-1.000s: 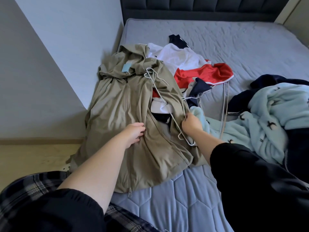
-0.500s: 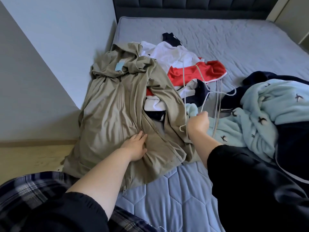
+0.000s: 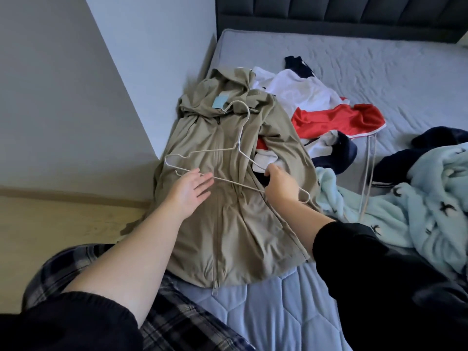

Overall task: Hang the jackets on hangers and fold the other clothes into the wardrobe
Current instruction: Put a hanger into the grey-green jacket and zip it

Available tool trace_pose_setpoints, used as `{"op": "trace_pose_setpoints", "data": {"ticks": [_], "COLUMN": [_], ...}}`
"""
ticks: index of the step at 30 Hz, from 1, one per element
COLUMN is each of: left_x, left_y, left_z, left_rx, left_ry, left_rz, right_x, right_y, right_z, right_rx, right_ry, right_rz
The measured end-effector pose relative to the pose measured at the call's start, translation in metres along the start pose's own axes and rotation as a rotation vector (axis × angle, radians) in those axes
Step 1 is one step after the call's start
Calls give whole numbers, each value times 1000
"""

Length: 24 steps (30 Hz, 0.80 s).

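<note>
- step: hanging the first jacket; nothing is on a hanger yet
- khaki jacket lies flat, front up, at the near left edge of the bed; hood at 12 o'clock, hem at 6
- white wire hanger lies on top of the jacket's chest, hook pointing to 12 at the hood, still outside the fabric
- right hand: fingers curled round the hanger's 3 o'clock end, a firm hold
- left hand: fingers straight and slightly spread, palm down over the lower bar near its 9 o'clock end, gripping nothing; can't tell if it touches the wire or just hovers
- other clothes: red and white garment at 1 o'clock of the jacket, pale blue fleece at 3, both unfolded
- next: front looks zipped, so either open the zip or feed the hanger up from the hem; left hand should lift the fabric while right seats the shoulders, hook out at the collar
- risk: wire end snagging the lining
</note>
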State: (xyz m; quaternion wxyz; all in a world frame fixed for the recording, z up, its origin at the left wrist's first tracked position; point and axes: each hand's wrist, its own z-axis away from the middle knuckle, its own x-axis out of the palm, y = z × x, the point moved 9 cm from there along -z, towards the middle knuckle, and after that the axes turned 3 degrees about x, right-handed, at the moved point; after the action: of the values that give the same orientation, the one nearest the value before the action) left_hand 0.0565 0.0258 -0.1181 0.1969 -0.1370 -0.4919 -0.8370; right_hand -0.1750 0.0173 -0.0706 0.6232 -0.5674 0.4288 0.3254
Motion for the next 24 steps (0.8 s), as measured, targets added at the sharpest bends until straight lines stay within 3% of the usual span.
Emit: {"op": "trace_pose_setpoints", "data": {"ticks": [6, 8, 11, 13, 15, 17, 19, 21, 24], "left_x": [-34, -32, -26, -35, -37, -17, -3, 9, 18], "left_y": [-14, -21, -26, -13, 29, 50, 37, 12, -13], "left_z": [6, 6, 2, 0, 15, 28, 22, 15, 16], "left_rx": [-60, -79, -97, 47, 383, 580, 465, 238, -44], "left_ry": [124, 109, 127, 255, 440, 416, 245, 82, -75], "left_rz": [-591, -572, -300, -407, -826, -960, -772, -553, -265], "right_x": [37, 42, 39, 37, 33, 27, 22, 26, 48], "right_y": [10, 13, 2, -5, -11, -16, -23, -28, -34], "right_z": [-7, -7, -4, -3, -3, -3, -4, -4, 1], "right_rx": [286, 304, 211, 144, 113, 117, 139, 201, 357], "right_ry": [-215, -184, -110, -121, -132, -125, -104, -107, -157], "right_rz": [-116, -164, -272, -345, -391, -442, -489, -541, -811]}}
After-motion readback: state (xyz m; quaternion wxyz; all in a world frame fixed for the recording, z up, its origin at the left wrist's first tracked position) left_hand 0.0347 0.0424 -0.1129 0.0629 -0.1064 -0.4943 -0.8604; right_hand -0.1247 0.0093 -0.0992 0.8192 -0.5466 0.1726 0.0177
